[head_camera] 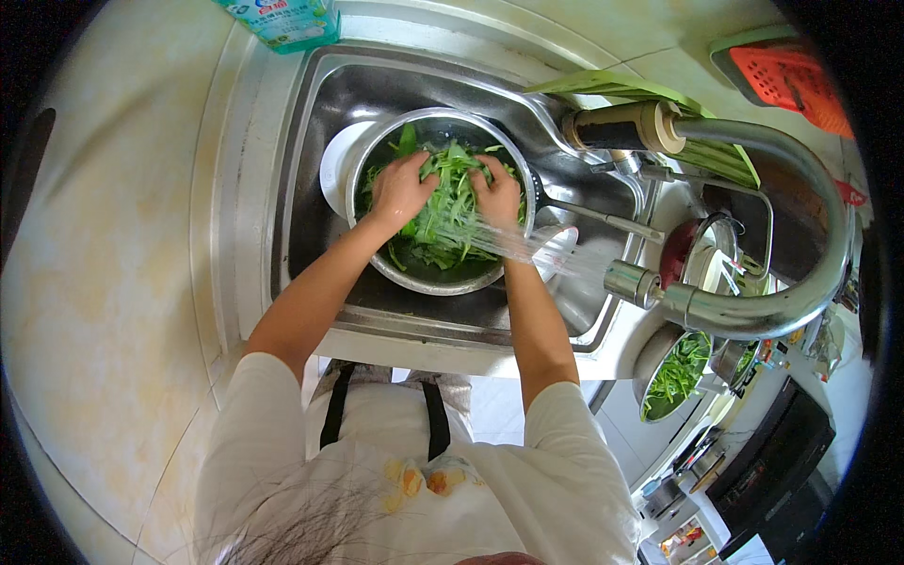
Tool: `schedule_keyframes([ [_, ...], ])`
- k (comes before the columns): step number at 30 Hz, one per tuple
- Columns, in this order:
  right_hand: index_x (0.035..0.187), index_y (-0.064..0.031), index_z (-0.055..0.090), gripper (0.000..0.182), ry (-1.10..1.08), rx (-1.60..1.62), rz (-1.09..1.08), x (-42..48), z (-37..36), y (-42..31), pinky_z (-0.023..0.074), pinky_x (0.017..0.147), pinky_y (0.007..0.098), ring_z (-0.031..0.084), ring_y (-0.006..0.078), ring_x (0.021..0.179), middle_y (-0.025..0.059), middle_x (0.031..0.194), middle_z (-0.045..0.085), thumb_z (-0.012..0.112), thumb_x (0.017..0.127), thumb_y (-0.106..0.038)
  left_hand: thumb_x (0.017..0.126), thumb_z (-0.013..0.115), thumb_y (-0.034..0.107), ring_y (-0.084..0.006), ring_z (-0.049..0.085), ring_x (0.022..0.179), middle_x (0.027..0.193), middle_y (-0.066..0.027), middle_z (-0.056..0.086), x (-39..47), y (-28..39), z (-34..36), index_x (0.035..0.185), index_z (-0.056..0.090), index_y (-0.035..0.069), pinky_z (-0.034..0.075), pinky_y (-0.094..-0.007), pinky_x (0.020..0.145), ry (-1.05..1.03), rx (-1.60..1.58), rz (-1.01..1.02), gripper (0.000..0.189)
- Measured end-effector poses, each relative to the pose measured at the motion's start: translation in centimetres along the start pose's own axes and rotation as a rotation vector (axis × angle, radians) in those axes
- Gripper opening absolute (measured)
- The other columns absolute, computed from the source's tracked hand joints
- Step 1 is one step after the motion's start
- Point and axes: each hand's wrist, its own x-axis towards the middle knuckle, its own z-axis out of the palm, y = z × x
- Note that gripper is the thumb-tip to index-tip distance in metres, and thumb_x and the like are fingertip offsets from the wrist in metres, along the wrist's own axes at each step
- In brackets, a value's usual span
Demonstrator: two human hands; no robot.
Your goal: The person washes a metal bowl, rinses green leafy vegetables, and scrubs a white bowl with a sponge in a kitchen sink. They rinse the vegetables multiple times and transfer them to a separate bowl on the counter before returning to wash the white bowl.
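Leafy greens (452, 205) lie in water inside a round stainless steel bowl (441, 288), which stands in a steel sink (339, 92). My left hand (404, 187) is on the left part of the greens, its fingertips among the leaves. On the right part, my right hand (498, 194) has curled fingers around some stems and leaves. Water sprays from the faucet head (632, 282) at the right onto the greens, passing over my right wrist. Under the bowl's left side a white plate (339, 166) shows.
A ladle handle (607, 219) and a white bowl (554, 247) lie right of the steel bowl. The curved faucet pipe (798, 311) arches over the right side. Another metal bowl of greens (674, 374) stands at the lower right. A detergent bag (293, 25) sits behind the sink.
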Motion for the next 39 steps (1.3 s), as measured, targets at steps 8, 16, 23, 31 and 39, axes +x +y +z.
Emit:
schedule_keyframes([
  [8, 0.131, -0.0293, 0.043, 0.053, 0.038, -0.502, -0.158, -1.9, 2.7, 2.2, 0.0451, 0.078, 0.0506, 0.053, 0.0366, 0.105, 0.0142, 0.133, 0.042, 0.058, 0.081, -0.022, 0.074, 0.062, 0.029, -0.0361, 0.034, 0.124, 0.147, -0.0108, 0.019, -2.9, -0.6, 1.2, 0.131, 0.045, 0.018, 0.036, -0.0483, 0.095, -0.252, 0.397, 0.075, 0.06],
  [16, 0.128, -0.0227, 0.045, 0.048, 0.047, -0.769, -0.372, 0.5, 6.4, 6.7, 0.0392, 0.084, 0.0596, 0.044, 0.0398, 0.116, 0.0162, 0.13, 0.044, 0.053, 0.082, -0.03, 0.079, 0.053, 0.02, -0.0356, 0.014, 0.136, 0.151, -0.0085, 0.009, -0.6, -3.1, 5.4, 0.139, 0.033, 0.02, 0.02, -0.053, 0.104, -0.485, 0.412, 0.044, 0.063],
  [23, 0.11, -0.0185, 0.061, 0.035, 0.002, -0.178, 0.002, 2.4, 2.9, 2.0, 0.0504, 0.07, 0.0373, 0.063, 0.026, 0.079, 0.0133, 0.091, 0.062, 0.064, 0.075, -0.018, 0.082, 0.053, 0.019, -0.0322, 0.05, 0.109, 0.117, -0.0147, 0.054, 0.5, -2.1, 4.6, 0.115, 0.057, 0.01, 0.041, -0.041, 0.09, -0.04, 0.117, 0.082, 0.034],
  [31, 0.126, -0.0122, 0.05, 0.055, 0.167, 0.407, -0.246, -2.4, -3.0, 0.6, 0.0397, 0.094, 0.0325, 0.053, 0.0289, 0.108, 0.016, 0.118, 0.055, 0.047, 0.075, 0.008, 0.082, 0.056, 0.023, -0.0366, 0.05, 0.105, 0.115, -0.0191, 0.054, -1.9, 2.8, -0.4, 0.116, 0.053, 0.002, 0.04, -0.0412, 0.087, 0.206, -0.327, 0.059, 0.039],
  [39, 0.139, -0.0226, 0.034, 0.065, 0.048, -0.632, -0.263, -5.4, 6.2, 3.8, 0.0412, 0.083, 0.053, 0.047, 0.0357, 0.11, 0.0199, 0.127, 0.043, 0.057, 0.078, -0.026, 0.076, 0.061, 0.024, -0.0339, 0.016, 0.136, 0.15, -0.0116, 0.012, -4.2, -3.0, 4.0, 0.144, 0.019, 0.024, 0.016, -0.0564, 0.106, -0.437, 0.578, 0.134, 0.08],
])
